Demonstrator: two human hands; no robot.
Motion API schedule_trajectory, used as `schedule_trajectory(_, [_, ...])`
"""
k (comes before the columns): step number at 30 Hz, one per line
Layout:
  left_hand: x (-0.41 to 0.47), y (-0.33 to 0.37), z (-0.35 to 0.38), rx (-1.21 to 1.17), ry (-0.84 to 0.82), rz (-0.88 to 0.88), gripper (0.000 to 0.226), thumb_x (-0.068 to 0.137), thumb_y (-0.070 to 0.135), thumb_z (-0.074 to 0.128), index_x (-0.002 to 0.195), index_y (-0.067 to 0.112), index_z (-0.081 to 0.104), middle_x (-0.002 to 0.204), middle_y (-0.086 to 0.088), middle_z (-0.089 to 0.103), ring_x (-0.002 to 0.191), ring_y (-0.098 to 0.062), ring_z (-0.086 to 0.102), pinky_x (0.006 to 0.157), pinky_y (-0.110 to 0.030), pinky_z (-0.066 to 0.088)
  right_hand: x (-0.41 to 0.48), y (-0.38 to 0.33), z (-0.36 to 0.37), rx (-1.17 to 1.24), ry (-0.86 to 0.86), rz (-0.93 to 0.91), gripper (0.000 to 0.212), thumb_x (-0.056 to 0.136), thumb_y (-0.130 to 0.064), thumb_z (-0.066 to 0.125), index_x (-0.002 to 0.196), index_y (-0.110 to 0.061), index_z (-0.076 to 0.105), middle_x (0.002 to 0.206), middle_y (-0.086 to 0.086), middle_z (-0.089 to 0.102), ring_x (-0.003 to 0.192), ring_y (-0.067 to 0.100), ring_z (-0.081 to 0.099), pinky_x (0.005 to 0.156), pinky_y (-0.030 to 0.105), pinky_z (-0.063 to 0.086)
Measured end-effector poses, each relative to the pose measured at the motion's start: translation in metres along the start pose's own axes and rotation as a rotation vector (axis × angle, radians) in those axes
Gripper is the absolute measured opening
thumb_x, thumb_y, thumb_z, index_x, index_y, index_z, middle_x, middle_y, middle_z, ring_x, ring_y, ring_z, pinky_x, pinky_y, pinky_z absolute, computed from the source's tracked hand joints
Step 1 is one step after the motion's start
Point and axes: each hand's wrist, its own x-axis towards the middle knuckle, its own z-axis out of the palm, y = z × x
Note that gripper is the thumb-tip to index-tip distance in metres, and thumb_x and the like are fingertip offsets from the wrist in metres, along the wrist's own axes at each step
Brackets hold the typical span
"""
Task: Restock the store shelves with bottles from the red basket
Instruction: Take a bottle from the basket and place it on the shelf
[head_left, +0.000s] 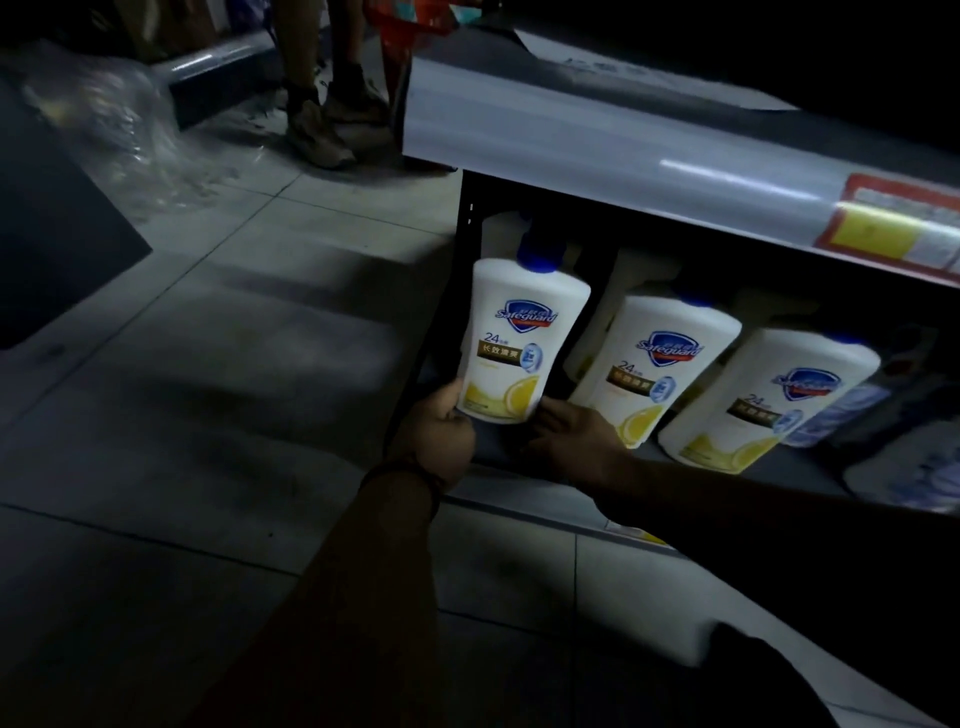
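A white Safeguard bottle (522, 338) with a blue cap and a lemon label stands at the left end of the bottom shelf (769, 470). My left hand (441, 431) grips its lower left corner. My right hand (574, 434) touches its lower right corner with its fingers laid along the base. Two more of the same white bottles (660, 358) (769, 400) stand in a row to its right, with others dimly visible behind them. The red basket is out of view.
The upper shelf's edge (649, 156) overhangs the bottles and carries a red and yellow price tag (893, 228). A person's feet (332, 119) stand on the tiled floor at the top. Crumpled clear plastic (109, 119) lies top left. A dark box (57, 223) sits at left.
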Motion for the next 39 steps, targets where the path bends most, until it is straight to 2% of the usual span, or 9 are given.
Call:
schedule_trajectory(4, [0.004,0.003,0.003,0.073,0.052,-0.038,0.046,0.084,0.012,0.047,0.127,0.001,0.062,0.128,-0.019,0.063,0.121,-0.034,0.057,0.108,-0.045,0.042,0.004,0.004,-0.001,0.034,-0.042,-0.033,0.057,0.079,0.003,0.07,0.129,-0.024,0.063,0.12,-0.013,0.069,0.111,0.007,0.063,0.097,0.029,0.052])
schedule_trajectory(11, [0.006,-0.005,0.006,0.107,0.063,0.005,0.065,0.073,0.024,0.039,0.134,0.017,0.059,0.137,-0.008,0.059,0.129,-0.029,0.051,0.113,-0.044,0.038,0.012,0.011,-0.003,0.09,-0.097,-0.056,0.061,0.078,0.005,0.069,0.128,-0.028,0.061,0.114,-0.021,0.067,0.101,-0.012,0.06,0.078,0.008,0.052])
schedule_trajectory(17, [0.009,-0.01,0.009,0.192,0.061,-0.003,0.051,0.071,0.031,0.046,0.108,0.008,0.072,0.111,-0.015,0.072,0.11,-0.033,0.064,0.097,-0.044,0.051,0.014,0.009,-0.015,0.054,-0.14,-0.044,0.057,0.07,0.001,0.073,0.121,-0.023,0.069,0.115,-0.007,0.072,0.111,0.015,0.066,0.098,0.037,0.054])
schedule_trajectory(21, [0.002,0.005,0.025,0.288,-0.004,-0.057,0.04,0.068,0.031,0.053,0.088,0.002,0.072,0.096,-0.026,0.069,0.096,-0.042,0.066,0.086,-0.048,0.055,0.007,0.005,-0.031,0.07,-0.009,-0.02,0.059,0.066,0.001,0.076,0.123,-0.01,0.067,0.115,0.006,0.072,0.11,0.022,0.066,0.101,0.041,0.051])
schedule_trajectory(24, [-0.009,0.023,0.046,0.279,-0.097,-0.022,0.033,0.074,0.023,0.06,0.093,-0.003,0.07,0.106,-0.03,0.065,0.105,-0.044,0.061,0.095,-0.042,0.052,-0.007,0.007,-0.057,0.054,0.097,0.001,0.028,0.079,0.004,0.07,0.106,-0.005,0.074,0.107,0.017,0.072,0.093,0.024,0.067,0.087,0.034,0.056])
schedule_trajectory(27, [-0.022,0.049,0.066,0.267,-0.159,0.028,0.004,0.083,0.013,0.057,0.081,0.015,0.059,0.098,-0.015,0.058,0.104,-0.029,0.058,0.084,-0.03,0.044,-0.022,0.019,-0.088,0.006,0.172,0.046,0.012,0.084,0.0,0.067,0.087,-0.008,0.076,0.093,0.016,0.074,0.085,0.03,0.071,0.082,0.04,0.06])
schedule_trajectory(30, [-0.026,0.057,0.086,0.205,-0.219,0.017,0.03,0.092,-0.001,0.055,0.121,0.005,0.06,0.111,0.003,0.053,0.113,-0.012,0.051,0.087,-0.016,0.037,-0.025,0.031,-0.108,-0.127,0.201,0.074,0.009,0.085,-0.011,0.068,0.09,-0.014,0.075,0.082,0.008,0.074,0.078,0.025,0.07,0.074,0.036,0.061])
schedule_trajectory(35, [-0.01,0.046,0.105,0.252,-0.231,0.063,0.05,0.083,0.012,0.063,0.131,0.025,0.055,0.13,0.002,0.062,0.123,-0.021,0.055,0.108,-0.044,0.043,-0.021,0.032,-0.112,-0.004,0.051,0.041,0.034,0.087,-0.006,0.066,0.121,-0.014,0.066,0.108,0.004,0.071,0.075,0.006,0.059,0.056,0.012,0.044])
schedule_trajectory(39, [-0.009,0.045,0.106,0.155,-0.214,0.065,0.055,0.087,0.005,0.064,0.134,0.031,0.051,0.135,0.005,0.059,0.125,-0.011,0.052,0.109,-0.037,0.042,-0.012,0.04,-0.109,-0.071,0.043,0.03,0.046,0.081,-0.007,0.071,0.124,-0.015,0.062,0.115,0.001,0.069,0.101,0.016,0.063,0.086,0.028,0.054])
